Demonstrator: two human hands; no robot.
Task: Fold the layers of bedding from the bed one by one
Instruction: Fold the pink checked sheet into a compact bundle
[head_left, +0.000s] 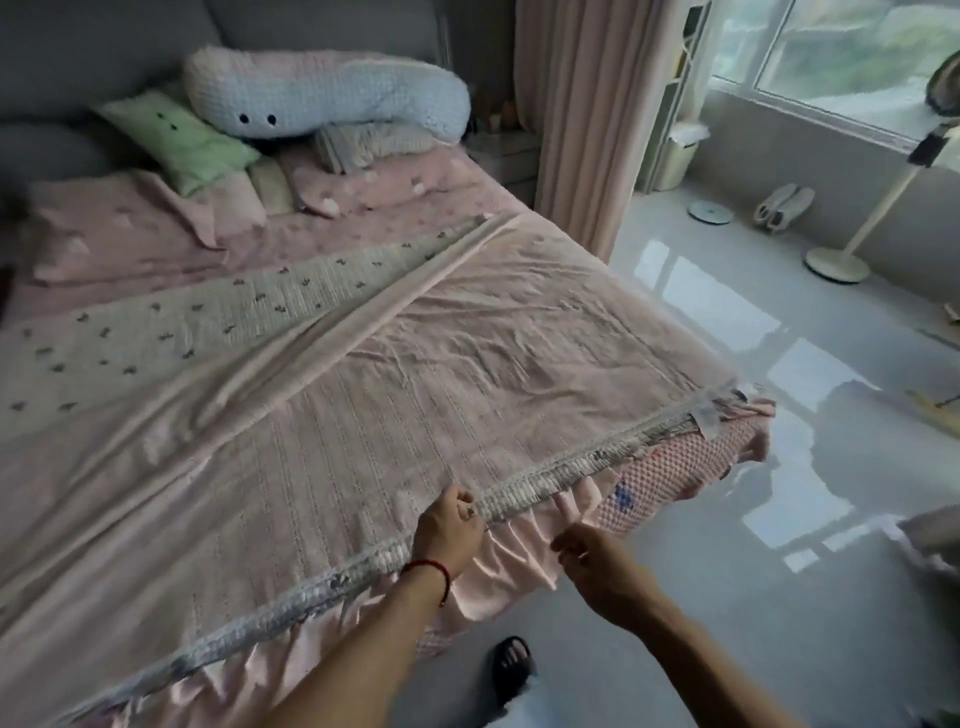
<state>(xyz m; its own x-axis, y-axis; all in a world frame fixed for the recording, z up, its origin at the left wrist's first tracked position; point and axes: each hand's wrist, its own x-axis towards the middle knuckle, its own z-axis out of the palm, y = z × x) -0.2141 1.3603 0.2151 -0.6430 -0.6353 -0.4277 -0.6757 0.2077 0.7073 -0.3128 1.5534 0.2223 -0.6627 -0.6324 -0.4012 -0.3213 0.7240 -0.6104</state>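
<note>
From the head camera, two hands reach toward the near edge of the bed (675, 499). The left hand (449, 525), with a red cord round its wrist, has its fingers curled and pinching the thick grey-white folded edge of the blanket (415, 374) that runs along the bed's near edge. The right hand (597, 564) sits just right of it, below that edge and over the pink bed skirt (514, 551); its fingers are bent, but whether they pinch any fabric cannot be told. The blanket lies spread across the near half of the bed, pink side up, with one long portion turned back on the far side to show a grey face printed with small dark marks. At the bed's head there are three cushions: a long pale blue plush (322, 93) with two dark eyes, a green pillow (176, 137) beside it, and a pink pillow (374, 187) below the plush. On the floor (727, 322) right of the bed stand one pair of light slippers (784, 205) and one round lamp base (836, 264); a pink curtain (582, 119) hangs past the bed's far corner. One foot in a dark sandal (511, 665) stands near the bed's skirt.
</note>
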